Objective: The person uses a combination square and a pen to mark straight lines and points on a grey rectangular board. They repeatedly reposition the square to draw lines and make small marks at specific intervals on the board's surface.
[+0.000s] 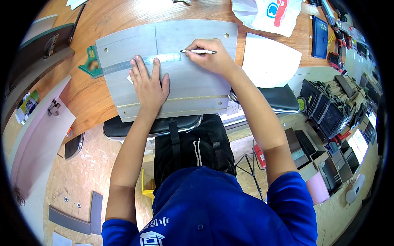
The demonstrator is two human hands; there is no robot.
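Note:
A grey panel (193, 82) with holes near its corners and a groove along its near side lies on the wooden table. Across it runs a metal ruler (170, 58), its left end meeting a green handle (91, 61) past the panel's edge. My left hand (150, 84) is spread flat, fingertips pressing on the ruler and palm over the panel. A slim white pen (203, 51) is pinched in my right hand (213, 55), its dark tip near the ruler's right end. One thin dark line crosses the panel's far part.
Right of the panel lies a white paper sheet (271, 59), with a plastic bag (264, 16) and a dark blue notebook (319, 37) beyond. Black stools (279, 98) stand under the table edge. Curved boards (41, 119) stand at the left; grey strips (69, 219) lie on the floor.

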